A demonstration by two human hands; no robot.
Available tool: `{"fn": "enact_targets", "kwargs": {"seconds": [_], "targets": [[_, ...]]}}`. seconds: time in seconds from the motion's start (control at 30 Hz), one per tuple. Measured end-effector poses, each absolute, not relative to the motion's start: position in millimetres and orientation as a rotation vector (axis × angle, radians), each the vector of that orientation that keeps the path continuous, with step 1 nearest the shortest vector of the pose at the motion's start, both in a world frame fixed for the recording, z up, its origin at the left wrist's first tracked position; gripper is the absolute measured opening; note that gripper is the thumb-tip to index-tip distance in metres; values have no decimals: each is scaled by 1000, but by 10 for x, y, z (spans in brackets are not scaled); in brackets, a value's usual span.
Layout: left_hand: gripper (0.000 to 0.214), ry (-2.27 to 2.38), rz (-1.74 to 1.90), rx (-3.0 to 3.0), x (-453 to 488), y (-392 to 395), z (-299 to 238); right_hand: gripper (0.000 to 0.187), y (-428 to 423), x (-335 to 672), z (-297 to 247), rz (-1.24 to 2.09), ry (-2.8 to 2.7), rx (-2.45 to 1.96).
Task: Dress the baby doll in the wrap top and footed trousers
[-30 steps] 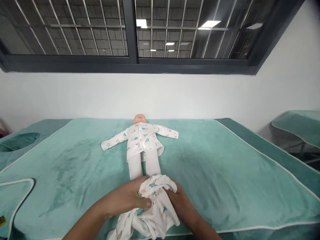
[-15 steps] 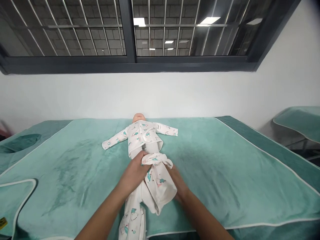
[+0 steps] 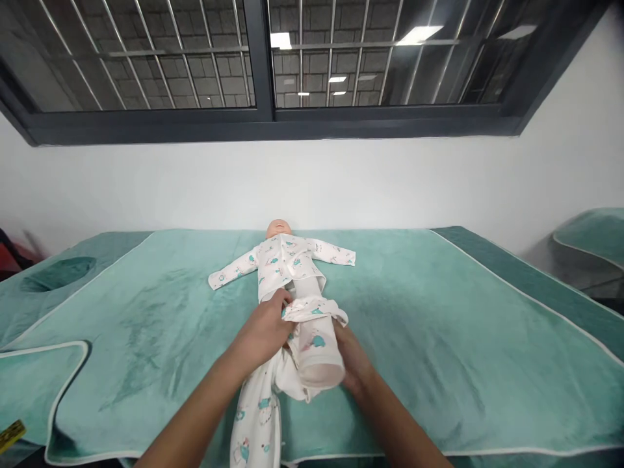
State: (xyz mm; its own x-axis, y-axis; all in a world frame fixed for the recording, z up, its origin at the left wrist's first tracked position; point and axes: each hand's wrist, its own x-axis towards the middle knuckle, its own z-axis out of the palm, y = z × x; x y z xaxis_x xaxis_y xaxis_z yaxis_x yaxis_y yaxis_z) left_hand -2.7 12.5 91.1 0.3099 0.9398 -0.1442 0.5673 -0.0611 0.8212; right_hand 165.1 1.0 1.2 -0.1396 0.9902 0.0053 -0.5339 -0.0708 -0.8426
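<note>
A baby doll (image 3: 279, 227) lies on its back, head away from me, in a white printed long-sleeved top (image 3: 283, 260) with its arms spread. Matching baby trousers (image 3: 258, 409) are bunched around the leg on the right, and their other leg trails toward me. The cuff on the right faces me as a round opening. My left hand (image 3: 268, 328) grips the bunched waistband at its left side, thumb on top. On the right side, my right hand (image 3: 350, 354) is closed at the trousers' edge, its fingertips hidden behind the fabric.
Green plush cloth (image 3: 414, 364) with pale piping covers the table. A folded cloth corner (image 3: 43, 383) and a yellow label (image 3: 12, 434) lie at the left front. Behind are a white wall (image 3: 390, 182) and a barred window (image 3: 266, 123). Another green-covered surface (image 3: 592, 234) stands at right.
The right trouser leg has gone from hanging loosely to standing out as a rounded tube with its cuff opening toward me. Both hands keep their places; the view has shifted slightly left.
</note>
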Motion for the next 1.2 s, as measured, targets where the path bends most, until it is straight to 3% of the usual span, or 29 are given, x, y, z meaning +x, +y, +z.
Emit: {"fn": "enact_targets", "kwargs": {"seconds": [0.1, 0.23, 0.37, 0.5, 0.63, 0.8, 1.0, 1.2], "targets": [[25, 1580, 744, 1961, 17, 231, 739, 56, -65, 1582, 5, 1571, -843, -719], [23, 1469, 826, 1914, 57, 291, 754, 44, -147, 1558, 2, 1574, -817, -692], [19, 1256, 795, 1649, 70, 263, 856, 30, -5, 1705, -32, 1462, -936, -845], [34, 1079, 700, 1508, 11, 184, 886, 27, 309, 1927, -76, 1242, -1037, -1029], [35, 1096, 520, 1572, -173, 202, 899, 27, 510, 2046, -91, 1245, -1055, -1055], [34, 1011, 819, 1311, -384, 322, 954, 27, 522, 2069, -126, 1268, -1233, -1066], [32, 840, 864, 1276, -241, 385, 980, 36, 380, 2032, 320, 1086, -1428, -1008], [30, 848, 1010, 1406, -106, 415, 1015, 28, 426, 1773, 871, 1278, -1858, -1067]]}}
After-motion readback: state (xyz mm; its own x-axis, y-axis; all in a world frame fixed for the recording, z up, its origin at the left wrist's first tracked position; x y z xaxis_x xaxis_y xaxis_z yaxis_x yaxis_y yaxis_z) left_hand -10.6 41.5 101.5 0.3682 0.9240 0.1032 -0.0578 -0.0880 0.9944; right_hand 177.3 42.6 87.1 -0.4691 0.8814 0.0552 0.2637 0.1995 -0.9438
